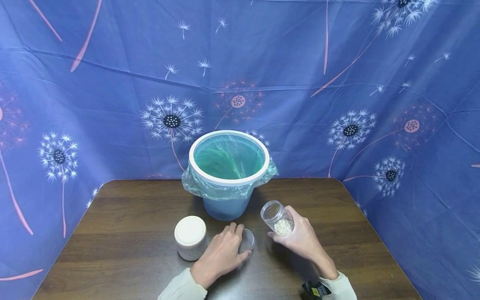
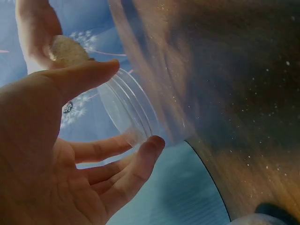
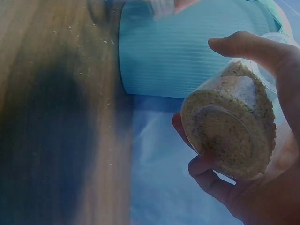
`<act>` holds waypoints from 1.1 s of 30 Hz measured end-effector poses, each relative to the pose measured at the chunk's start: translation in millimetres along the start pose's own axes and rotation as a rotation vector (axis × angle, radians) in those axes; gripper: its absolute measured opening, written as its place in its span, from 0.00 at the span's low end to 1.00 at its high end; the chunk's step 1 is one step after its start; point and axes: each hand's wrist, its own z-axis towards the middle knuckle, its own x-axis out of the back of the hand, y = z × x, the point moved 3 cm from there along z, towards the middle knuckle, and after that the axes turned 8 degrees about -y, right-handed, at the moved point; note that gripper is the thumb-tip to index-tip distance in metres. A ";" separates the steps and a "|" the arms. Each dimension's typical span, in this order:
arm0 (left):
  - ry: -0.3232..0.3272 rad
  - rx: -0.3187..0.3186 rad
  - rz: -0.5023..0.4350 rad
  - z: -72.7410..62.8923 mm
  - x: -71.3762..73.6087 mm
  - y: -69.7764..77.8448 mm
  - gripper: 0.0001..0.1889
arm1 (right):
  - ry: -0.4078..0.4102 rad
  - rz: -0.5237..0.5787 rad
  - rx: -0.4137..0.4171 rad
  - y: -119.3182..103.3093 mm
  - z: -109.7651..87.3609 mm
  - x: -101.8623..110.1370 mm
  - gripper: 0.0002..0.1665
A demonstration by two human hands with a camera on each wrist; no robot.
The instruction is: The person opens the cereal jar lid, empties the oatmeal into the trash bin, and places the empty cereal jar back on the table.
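My left hand (image 1: 223, 253) pinches a clear round plastic lid (image 1: 247, 241) by its edge, thumb on one side and fingertips on the other. The lid's ridged rim (image 2: 133, 105) shows in the left wrist view, tipped on its side there. My right hand (image 1: 300, 235) grips a clear uncapped jar (image 1: 273, 211), tilted with its mouth toward the left and away from me. Pale grains or flakes (image 3: 225, 136) lie in the jar's lower part; their exact kind cannot be told. Left of my left hand stands a jar with a cream lid (image 1: 190, 231).
A blue bin (image 1: 225, 206) with a white rim and a clear green-tinted liner (image 1: 210, 191) stands behind both hands. The wooden table (image 1: 123, 233) carries small pale specks in the wrist views. A blue dandelion-print cloth (image 1: 292, 125) hangs behind the table.
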 end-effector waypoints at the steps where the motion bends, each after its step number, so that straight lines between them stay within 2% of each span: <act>1: 0.002 0.000 0.004 1.0 -1.2 0.0 0.35 | 0.004 0.001 0.004 -0.4 0.6 1.2 0.35; 16: -0.052 0.033 -0.014 9.8 -16.2 -6.3 0.36 | 0.003 -0.002 -0.009 -3.4 4.9 6.2 0.36; 26: -0.041 0.027 0.081 11.4 -23.2 -9.4 0.39 | -0.001 0.007 -0.002 -5.2 4.4 6.5 0.35; 33: -0.048 0.024 0.103 10.9 -25.7 -9.2 0.39 | 0.005 0.009 -0.006 -6.8 3.9 8.2 0.35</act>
